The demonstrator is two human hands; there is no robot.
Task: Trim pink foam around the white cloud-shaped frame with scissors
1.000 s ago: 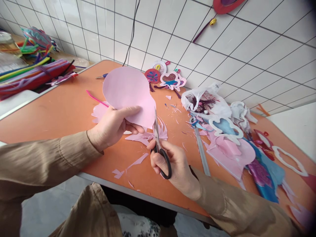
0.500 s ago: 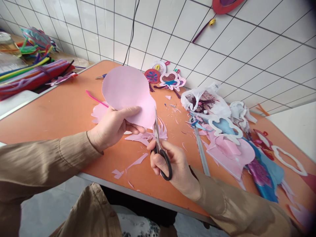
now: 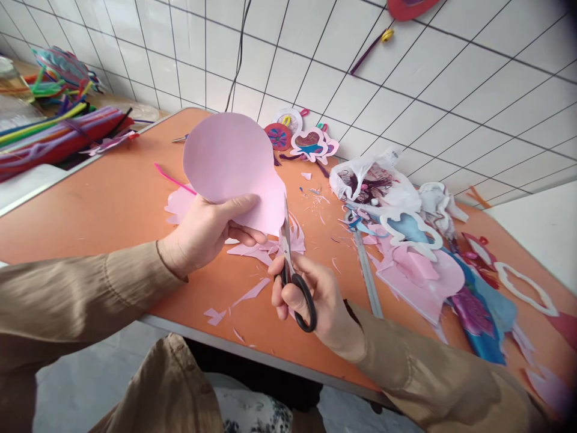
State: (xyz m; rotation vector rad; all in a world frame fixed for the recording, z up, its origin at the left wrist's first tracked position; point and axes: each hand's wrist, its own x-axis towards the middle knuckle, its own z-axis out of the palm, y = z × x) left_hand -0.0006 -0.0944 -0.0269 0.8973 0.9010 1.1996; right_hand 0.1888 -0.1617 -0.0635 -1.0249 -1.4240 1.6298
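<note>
My left hand [image 3: 216, 225] pinches a pink sheet [image 3: 232, 159], thumb on top and fingers beneath; the sheet has a rounded upper part and a narrower lower part. Black-handled scissors [image 3: 303, 304] are gripped in my right hand [image 3: 322, 300], blades pointing up along the sheet's lower right edge. The blades are close together; whether they bite into the sheet is hard to tell. Under and beside the hands lie pink offcuts [image 3: 252, 249]. Another pink cutout [image 3: 179, 203] and a bright pink strip [image 3: 169, 176] show partly behind my left hand.
On the orange table [image 3: 112, 204] are a metal ruler [image 3: 368, 276], pink sheets [image 3: 410, 282], a white plastic bag [image 3: 401, 180] and a white cutout frame [image 3: 525, 288]. Decorated ornaments [image 3: 311, 144] stand near the tiled wall. Coloured pipe cleaners [image 3: 72, 135] lie at the left.
The scissors' handles have spread slightly, with my right thumb and fingers shifting a little. The pink sheet has tilted slightly in my left hand.
</note>
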